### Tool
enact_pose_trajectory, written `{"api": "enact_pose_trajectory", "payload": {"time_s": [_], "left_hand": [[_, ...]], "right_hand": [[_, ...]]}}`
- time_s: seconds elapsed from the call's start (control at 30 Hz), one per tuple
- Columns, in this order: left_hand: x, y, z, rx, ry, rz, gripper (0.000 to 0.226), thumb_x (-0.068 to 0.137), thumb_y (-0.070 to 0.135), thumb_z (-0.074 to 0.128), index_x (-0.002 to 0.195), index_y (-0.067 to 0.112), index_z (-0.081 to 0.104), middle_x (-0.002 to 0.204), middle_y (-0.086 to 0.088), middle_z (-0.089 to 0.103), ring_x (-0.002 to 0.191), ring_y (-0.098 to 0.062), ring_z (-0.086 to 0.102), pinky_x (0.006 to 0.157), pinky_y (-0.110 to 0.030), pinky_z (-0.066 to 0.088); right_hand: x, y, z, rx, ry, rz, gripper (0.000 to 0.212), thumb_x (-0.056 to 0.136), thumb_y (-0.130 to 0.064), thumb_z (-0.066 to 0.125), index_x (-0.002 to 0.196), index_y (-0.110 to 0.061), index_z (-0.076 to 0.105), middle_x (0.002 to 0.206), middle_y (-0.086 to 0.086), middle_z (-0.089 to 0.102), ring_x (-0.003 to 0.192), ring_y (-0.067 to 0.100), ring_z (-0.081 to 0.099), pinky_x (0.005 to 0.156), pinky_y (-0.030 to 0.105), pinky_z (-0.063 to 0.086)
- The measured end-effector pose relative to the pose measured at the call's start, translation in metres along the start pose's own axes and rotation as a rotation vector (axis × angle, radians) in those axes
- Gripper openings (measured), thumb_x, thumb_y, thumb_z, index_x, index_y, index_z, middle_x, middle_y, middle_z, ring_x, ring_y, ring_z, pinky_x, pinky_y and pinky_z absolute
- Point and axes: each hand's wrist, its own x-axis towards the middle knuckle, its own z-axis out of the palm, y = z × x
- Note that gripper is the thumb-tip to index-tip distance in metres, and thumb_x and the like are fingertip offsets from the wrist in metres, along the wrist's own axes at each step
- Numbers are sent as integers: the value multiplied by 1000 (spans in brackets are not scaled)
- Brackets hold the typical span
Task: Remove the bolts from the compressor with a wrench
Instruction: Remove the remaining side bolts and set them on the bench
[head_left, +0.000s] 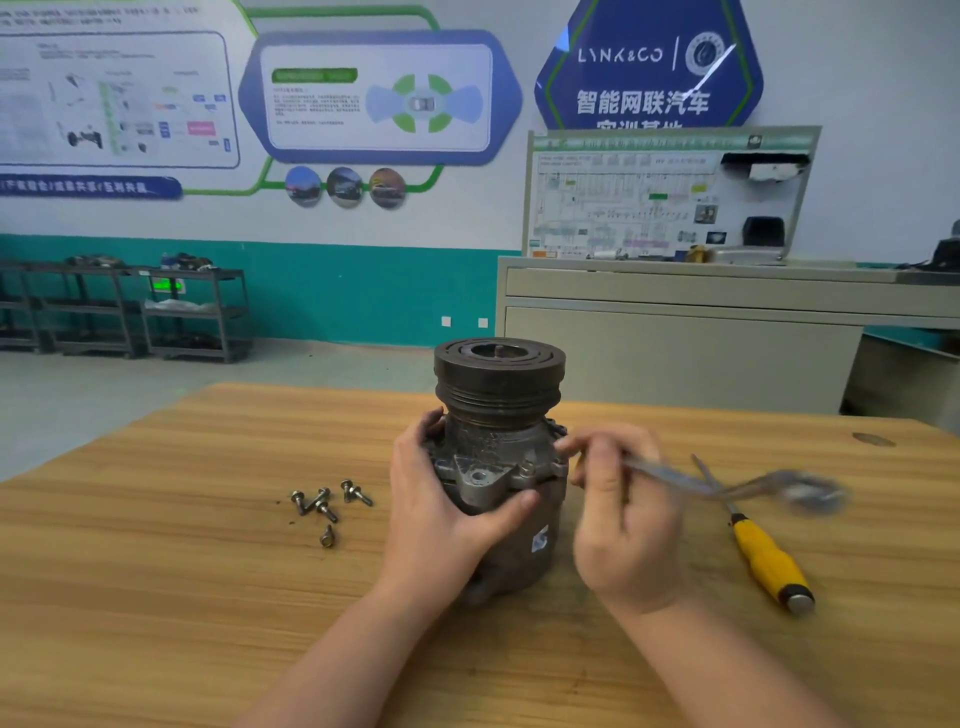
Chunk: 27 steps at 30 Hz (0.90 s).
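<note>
Compressor (498, 467) stands upright, clasped by the left hand (441, 499), just left of the right hand (623, 519) gripping the blurred wrench (727, 486), handle trailing rightward.

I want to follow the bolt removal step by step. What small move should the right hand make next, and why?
Probably seat the wrench on a bolt at the compressor flange: the right hand holds it beside the housing, blurred, while the left hand steadies the body.

Compressor (498, 467) — dull grey body, dark brown-black grooved pulley on top, a small white-and-blue sticker low on its side. Bolts (327, 504) grey metal. Wrench (727, 480) silvery. Screwdriver (769, 561) yellow-handled. Table (182, 597) — tan, streaked wood grain.
</note>
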Motion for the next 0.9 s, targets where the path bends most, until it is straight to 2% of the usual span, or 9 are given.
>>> {"api": "enact_pose_trajectory", "payload": {"time_s": [0.07, 0.13, 0.23, 0.33, 0.5, 0.7, 0.73, 0.83, 0.9], "left_hand": [[-1, 2, -1, -17, -9, -25, 91, 53, 67, 75, 125, 60, 19, 132, 21, 37, 129, 0, 38, 112, -28, 34], [-1, 4, -2, -37, -11, -48, 90, 53, 67, 74, 125, 58, 21, 133, 19, 38, 129, 0, 38, 113, -30, 34], [-1, 4, -4, -56, -11, -71, 89, 54, 65, 75, 126, 55, 23, 136, 13, 40, 131, -5, 40, 114, -37, 35], [-1, 4, -3, -57, -25, -77, 89, 55, 66, 76, 126, 58, 22, 136, 17, 39, 131, -4, 39, 114, -38, 36], [0, 2, -3, -60, -31, -83, 89, 55, 66, 76, 125, 60, 22, 136, 18, 38, 131, -2, 38, 115, -37, 35], [0, 3, -3, -49, -26, -80, 89, 54, 68, 74, 125, 58, 22, 134, 24, 36, 129, 3, 37, 113, -27, 33], [0, 3, -3, -46, -24, -78, 89, 53, 68, 74, 125, 57, 22, 133, 25, 36, 129, 4, 37, 112, -25, 33], [1, 2, -3, -60, -17, -72, 90, 53, 66, 75, 127, 51, 27, 134, 18, 38, 129, -2, 39, 113, -30, 35], [1, 2, -2, -66, -17, -67, 90, 51, 64, 76, 127, 48, 30, 134, 12, 41, 128, -9, 43, 113, -36, 37]], "right_hand": [[2, -1, 3, 255, 128, 261, 13, 99, -19, 35, 100, -19, 49, 73, 1, 62, 52, 15, 53, 52, 21, 44], [10, 3, 3, 414, 256, 541, 18, 96, -7, 33, 101, -22, 43, 67, 4, 63, 44, 19, 49, 45, 23, 41], [26, 16, -3, 659, 345, 973, 19, 97, 1, 34, 103, -14, 43, 60, 10, 63, 37, 16, 48, 38, 20, 37], [30, 27, -8, 808, 424, 1104, 9, 104, -12, 34, 108, -9, 41, 62, 10, 66, 43, 14, 54, 42, 20, 44], [27, 22, -8, 541, 483, 859, 18, 106, -22, 30, 94, -19, 43, 68, 9, 67, 44, 15, 59, 45, 24, 50], [14, 7, -4, 187, 208, 317, 14, 102, -28, 40, 91, -34, 47, 77, 1, 68, 51, 15, 64, 54, 31, 55], [13, 6, -5, 155, 146, 231, 11, 101, -31, 43, 93, -31, 50, 77, -1, 67, 53, 12, 65, 56, 28, 54], [9, 6, -8, 33, -35, -26, 29, 99, -30, 50, 90, -5, 61, 74, -3, 62, 65, 2, 62, 61, 18, 51], [6, 5, -8, -18, -131, -184, 20, 95, -21, 57, 92, -2, 62, 82, 4, 63, 77, 5, 62, 69, 16, 51]]}}
